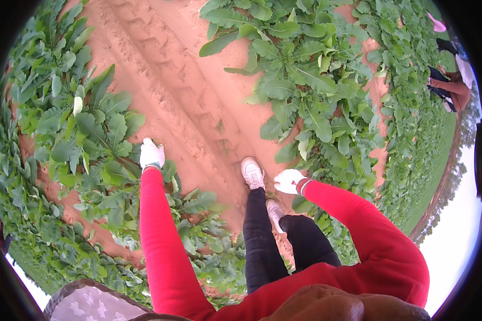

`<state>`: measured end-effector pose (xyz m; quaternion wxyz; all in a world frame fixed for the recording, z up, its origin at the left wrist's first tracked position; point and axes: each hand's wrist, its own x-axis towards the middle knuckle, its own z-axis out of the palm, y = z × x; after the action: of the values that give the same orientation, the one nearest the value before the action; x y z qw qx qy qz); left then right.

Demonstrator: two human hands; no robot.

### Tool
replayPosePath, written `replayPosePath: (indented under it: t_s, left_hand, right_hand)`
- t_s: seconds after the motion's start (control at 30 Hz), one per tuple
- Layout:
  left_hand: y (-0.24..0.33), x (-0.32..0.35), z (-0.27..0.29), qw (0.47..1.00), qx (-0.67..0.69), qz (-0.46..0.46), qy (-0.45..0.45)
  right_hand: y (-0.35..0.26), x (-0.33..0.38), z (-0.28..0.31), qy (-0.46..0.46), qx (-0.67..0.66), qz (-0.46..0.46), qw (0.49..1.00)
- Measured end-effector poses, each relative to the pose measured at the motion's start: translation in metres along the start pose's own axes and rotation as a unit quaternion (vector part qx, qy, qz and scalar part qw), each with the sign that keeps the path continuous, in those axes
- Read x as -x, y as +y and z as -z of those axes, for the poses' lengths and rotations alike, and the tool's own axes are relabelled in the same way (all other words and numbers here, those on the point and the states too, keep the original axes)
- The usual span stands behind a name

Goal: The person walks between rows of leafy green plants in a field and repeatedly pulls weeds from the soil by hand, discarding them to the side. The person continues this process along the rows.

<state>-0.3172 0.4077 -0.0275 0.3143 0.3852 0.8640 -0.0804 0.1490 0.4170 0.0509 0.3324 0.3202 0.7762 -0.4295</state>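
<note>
My left hand (pixel 152 154), in a white glove, is at the soil-side edge of the left row of leafy green plants (pixel 104 125). Its fingers curl downward, and whatever they may hold is hidden beneath the glove. My right hand (pixel 288 181), also white-gloved, forms a loose fist over the bare soil by my shoes. Close to its right lie the lower leaves of another row of broad-leaved plants (pixel 305 80). Nothing sticks out of this fist, and its inner side is turned out of sight. Red sleeves cover both of my arms.
Between the rows runs a strip of reddish sandy soil (pixel 166 80) marked by tyre tread. My white shoes (pixel 252 173) stand on it. More green rows (pixel 412 139) stretch off to the right. Other people (pixel 451 85) bend over plants at the far upper right.
</note>
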Motion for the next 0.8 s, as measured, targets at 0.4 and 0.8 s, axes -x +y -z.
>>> replayPosePath:
  t_s: [0.4, 0.8]
  left_hand:
    - [0.005, -0.003, 0.007, 0.999, 0.027, 0.033, -0.031]
    - [0.004, -0.010, 0.009, 0.993, 0.036, 0.059, -0.093]
  right_hand:
    - [-0.064, -0.011, 0.185, 0.169, -0.044, 0.017, 0.985]
    - [-0.002, -0.206, 0.398, 0.466, -0.093, -0.056, 0.878]
